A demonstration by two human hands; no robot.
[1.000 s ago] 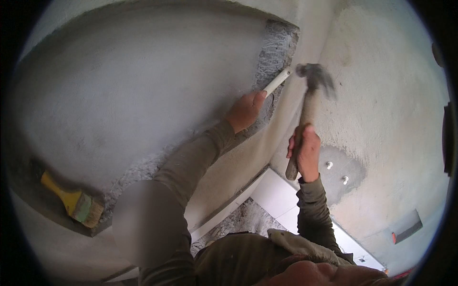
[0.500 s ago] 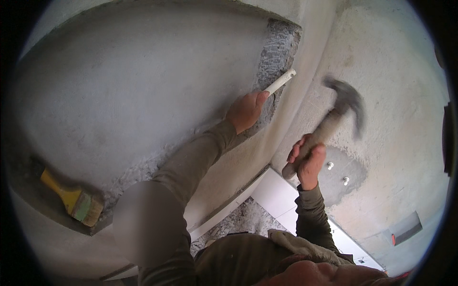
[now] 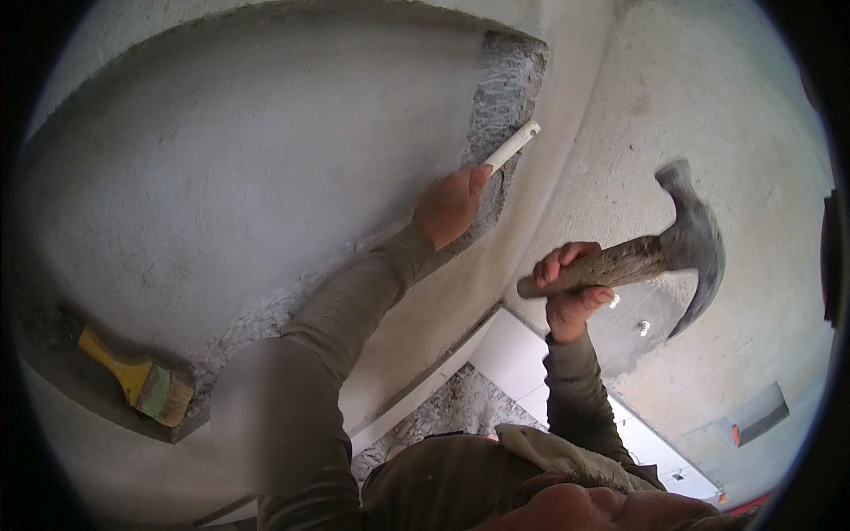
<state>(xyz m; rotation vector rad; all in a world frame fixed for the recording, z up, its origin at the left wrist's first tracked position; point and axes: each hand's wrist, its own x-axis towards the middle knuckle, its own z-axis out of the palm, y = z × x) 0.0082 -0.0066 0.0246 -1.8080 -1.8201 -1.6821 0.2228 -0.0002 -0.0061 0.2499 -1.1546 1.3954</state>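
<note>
My left hand [image 3: 450,207] grips a short white chisel-like rod [image 3: 511,146] and presses its tip against the rough chipped strip [image 3: 506,88] at the edge of a plastered wall recess. My right hand [image 3: 571,292] holds a claw hammer [image 3: 682,243] by its worn wooden handle, drawn back to the right, well away from the rod. The hammer's steel head points down and right. Both forearms wear grey-brown sleeves.
A yellow-handled paintbrush [image 3: 137,380] lies on the recess ledge at the lower left. White floor tiles [image 3: 522,354] and rubble [image 3: 452,407] lie below. A patch with two screws [image 3: 642,327] and a small wall slot [image 3: 757,411] mark the right wall.
The hammer struck the rod's end a second ago, then swung back to the right and down. My left hand kept the rod against the wall edge.
</note>
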